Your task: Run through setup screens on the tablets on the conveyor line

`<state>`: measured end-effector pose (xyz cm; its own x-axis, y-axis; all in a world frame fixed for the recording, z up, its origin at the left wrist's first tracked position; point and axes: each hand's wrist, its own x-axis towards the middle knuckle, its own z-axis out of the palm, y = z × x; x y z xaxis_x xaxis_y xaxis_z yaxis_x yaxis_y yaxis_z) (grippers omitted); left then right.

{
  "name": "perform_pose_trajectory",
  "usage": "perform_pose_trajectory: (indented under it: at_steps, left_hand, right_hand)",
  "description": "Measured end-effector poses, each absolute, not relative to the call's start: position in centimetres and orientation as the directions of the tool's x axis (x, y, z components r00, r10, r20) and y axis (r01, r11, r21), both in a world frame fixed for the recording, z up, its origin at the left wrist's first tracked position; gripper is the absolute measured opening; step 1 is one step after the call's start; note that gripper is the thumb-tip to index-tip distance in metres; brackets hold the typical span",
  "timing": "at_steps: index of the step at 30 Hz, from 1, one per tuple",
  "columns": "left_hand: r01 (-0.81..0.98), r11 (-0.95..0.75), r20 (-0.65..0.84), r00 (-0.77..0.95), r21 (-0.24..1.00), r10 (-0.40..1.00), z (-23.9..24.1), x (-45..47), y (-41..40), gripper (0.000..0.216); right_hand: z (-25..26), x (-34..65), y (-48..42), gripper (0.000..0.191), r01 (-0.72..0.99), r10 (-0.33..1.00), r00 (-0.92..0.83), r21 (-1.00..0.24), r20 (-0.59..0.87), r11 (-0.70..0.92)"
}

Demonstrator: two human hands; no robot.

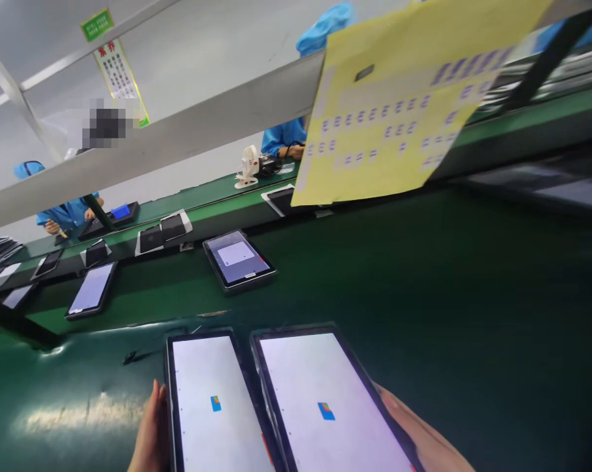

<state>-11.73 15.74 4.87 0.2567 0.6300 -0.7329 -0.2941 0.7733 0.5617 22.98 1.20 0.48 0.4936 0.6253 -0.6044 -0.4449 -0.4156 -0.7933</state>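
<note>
Two tablets lie side by side in front of me, both lit with a white screen and a small coloured icon. My left hand [149, 432] is closed at the outer edge of the left tablet [207, 370], thumb upward along its side. At the outer edge of the right tablet [305, 373], my right hand [418, 429] is gripping, most of its fingers hidden underneath. The inner edges of the tablets are close together, nearly touching. Beyond them a third tablet [239, 259] with a pop-up box on its screen rests on the green surface.
Another lit tablet [92, 288] lies to the left, near a dark post [20, 324]. A yellow sheet [374, 144] hangs from the grey rail [227, 108]. Across the line are a white fan [249, 167], several dark devices and people in blue [69, 213].
</note>
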Motion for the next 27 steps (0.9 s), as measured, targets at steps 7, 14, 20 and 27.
perform_pose_trajectory:
  at_steps: [7,14,20,27]
  left_hand:
    - [-0.367,0.841,-0.732,0.425,0.397,0.532,4.0,-10.3,15.3,0.062]
    - [-0.07,0.778,-0.756,0.195,0.625,0.625,4.2,-12.5,17.1,0.045]
    - [0.419,0.44,-0.535,0.138,0.794,0.834,3.6,-13.1,18.1,0.081]
    - [0.44,0.319,-0.445,0.219,0.84,0.869,3.8,-12.6,17.5,0.101]
  right_hand:
    - [0.9,22.6,1.8,0.057,-0.488,0.594,0.531,-0.791,-0.604,-0.369]
    - [0.2,22.8,2.1,0.047,-0.601,0.663,0.479,-0.765,-0.576,-0.231]
    - [-0.6,23.2,1.7,0.059,-0.574,0.695,0.45,-0.778,-0.561,-0.255]
    - [-0.8,23.2,1.5,0.068,-0.311,0.644,0.596,-0.878,-0.479,-0.364]
